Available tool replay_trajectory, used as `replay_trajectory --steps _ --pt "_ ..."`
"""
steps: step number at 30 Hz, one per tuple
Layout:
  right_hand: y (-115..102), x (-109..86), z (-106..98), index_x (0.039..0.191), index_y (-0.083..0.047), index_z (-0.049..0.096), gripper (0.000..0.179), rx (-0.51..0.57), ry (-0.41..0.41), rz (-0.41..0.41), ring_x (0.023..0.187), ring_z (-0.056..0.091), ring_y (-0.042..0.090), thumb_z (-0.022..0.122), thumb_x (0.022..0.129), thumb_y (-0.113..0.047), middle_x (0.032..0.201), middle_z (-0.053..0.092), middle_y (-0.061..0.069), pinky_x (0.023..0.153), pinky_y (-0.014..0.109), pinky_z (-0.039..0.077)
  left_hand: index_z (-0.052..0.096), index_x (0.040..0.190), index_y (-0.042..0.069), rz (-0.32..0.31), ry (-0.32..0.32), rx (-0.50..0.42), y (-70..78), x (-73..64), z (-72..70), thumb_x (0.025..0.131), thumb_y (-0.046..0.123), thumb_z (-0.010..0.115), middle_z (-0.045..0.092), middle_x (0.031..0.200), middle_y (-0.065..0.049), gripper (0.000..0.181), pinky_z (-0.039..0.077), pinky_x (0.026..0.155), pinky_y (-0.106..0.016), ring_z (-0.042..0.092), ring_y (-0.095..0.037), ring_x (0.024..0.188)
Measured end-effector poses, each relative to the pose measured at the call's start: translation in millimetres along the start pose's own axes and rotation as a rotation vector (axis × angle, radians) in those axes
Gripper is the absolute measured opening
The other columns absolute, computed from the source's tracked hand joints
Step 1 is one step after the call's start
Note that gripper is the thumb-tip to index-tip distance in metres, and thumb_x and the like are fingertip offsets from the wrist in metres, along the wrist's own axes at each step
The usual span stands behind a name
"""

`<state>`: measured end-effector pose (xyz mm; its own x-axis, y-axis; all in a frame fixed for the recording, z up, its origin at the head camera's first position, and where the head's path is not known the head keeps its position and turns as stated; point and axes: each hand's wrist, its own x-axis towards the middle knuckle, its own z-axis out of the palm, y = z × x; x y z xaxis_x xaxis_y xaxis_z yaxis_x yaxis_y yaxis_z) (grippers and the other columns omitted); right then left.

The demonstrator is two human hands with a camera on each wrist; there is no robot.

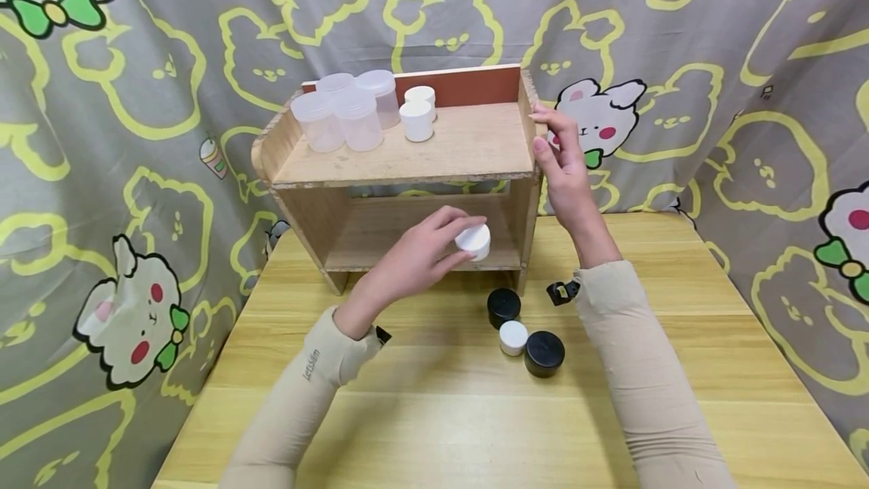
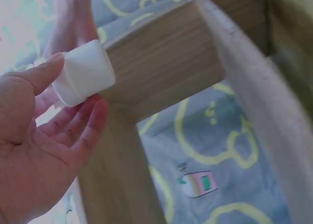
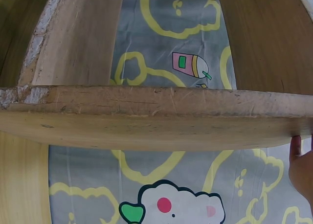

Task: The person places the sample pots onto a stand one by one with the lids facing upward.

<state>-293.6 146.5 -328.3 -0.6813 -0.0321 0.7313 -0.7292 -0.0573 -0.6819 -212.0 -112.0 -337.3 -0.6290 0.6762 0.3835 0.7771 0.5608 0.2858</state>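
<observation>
My left hand (image 1: 428, 247) pinches a small white lidded jar (image 1: 474, 241) between thumb and fingers, in front of the lower opening of a two-tier wooden shelf (image 1: 407, 164). In the left wrist view the white jar (image 2: 88, 72) is tilted, with the thumb on one side and fingertips beneath. At the shelf's upper right side panel, my right hand (image 1: 565, 161) grips the edge with fingers and thumb. The right wrist view shows only a bit of that hand (image 3: 302, 168) against the panel (image 3: 161, 104).
On the top shelf stand several translucent tubs (image 1: 326, 123) and two white jars (image 1: 417, 121). Two black-lidded jars (image 1: 504, 308) and a white jar (image 1: 513, 338) stand on the wooden table (image 1: 421, 429) before the shelf. A patterned curtain (image 1: 679, 96) hangs behind.
</observation>
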Motion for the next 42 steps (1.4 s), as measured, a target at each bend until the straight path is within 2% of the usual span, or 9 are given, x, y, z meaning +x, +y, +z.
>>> replay_trajectory --steps 6,12,18,28,39,42 --pt "0 -0.8 0 0.139 0.002 0.047 0.035 -0.006 0.001 0.007 0.146 0.037 0.02 0.05 0.107 -0.014 0.155 0.044 0.0 0.112 0.035 0.035 0.056 0.149 0.013 0.03 0.041 0.012 9.9 11.7 -23.4 0.101 0.021 0.069 0.058 0.134 -0.009 0.05 0.055 0.1 -0.036 0.061 -0.022 0.117" --pt "0 -0.4 0 0.139 0.002 0.048 0.035 0.003 0.003 0.003 0.147 0.036 0.02 0.049 0.107 -0.012 0.155 0.044 0.002 0.113 0.035 0.035 0.058 0.147 0.013 0.06 0.107 0.025 12.4 25.0 -42.3 0.1 0.021 0.07 0.059 0.132 -0.01 0.049 0.055 0.098 -0.037 0.062 -0.022 0.114" --pt "0 -0.2 -1 0.138 0.003 0.048 0.034 0.006 0.007 0.006 0.147 0.036 0.02 0.049 0.107 -0.011 0.155 0.044 0.003 0.113 0.035 0.034 0.057 0.148 0.013 0.02 0.135 0.027 11.7 43.0 -61.7 0.102 0.023 0.068 0.058 0.135 -0.009 0.048 0.053 0.098 -0.035 0.061 -0.02 0.115" --pt "-1 -0.2 0 0.138 0.003 0.047 0.035 0.011 0.007 0.004 0.146 0.037 0.019 0.049 0.107 -0.011 0.153 0.045 0.0 0.113 0.034 0.034 0.057 0.148 0.013 -0.058 0.196 0.065 -4.9 79.7 -88.6 0.1 0.027 0.07 0.058 0.134 -0.01 0.051 0.052 0.094 -0.036 0.061 -0.024 0.11" --pt "2 0.7 -1 0.138 0.004 0.048 0.035 -0.001 0.007 -0.002 0.147 0.037 0.02 0.05 0.107 -0.012 0.154 0.044 0.002 0.113 0.035 0.035 0.059 0.145 0.013 -0.162 0.244 0.091 -27.3 117.5 -103.2 0.099 0.026 0.071 0.058 0.132 -0.01 0.049 0.049 0.088 -0.033 0.06 -0.026 0.101" --pt "2 0.6 -1 0.138 0.004 0.048 0.035 -0.004 0.007 -0.001 0.147 0.037 0.02 0.05 0.107 -0.012 0.154 0.044 0.001 0.113 0.035 0.035 0.059 0.146 0.014 -0.19 0.251 0.109 -33.5 126.4 -104.4 0.1 0.027 0.07 0.059 0.134 -0.01 0.049 0.047 0.09 -0.032 0.058 -0.024 0.105"
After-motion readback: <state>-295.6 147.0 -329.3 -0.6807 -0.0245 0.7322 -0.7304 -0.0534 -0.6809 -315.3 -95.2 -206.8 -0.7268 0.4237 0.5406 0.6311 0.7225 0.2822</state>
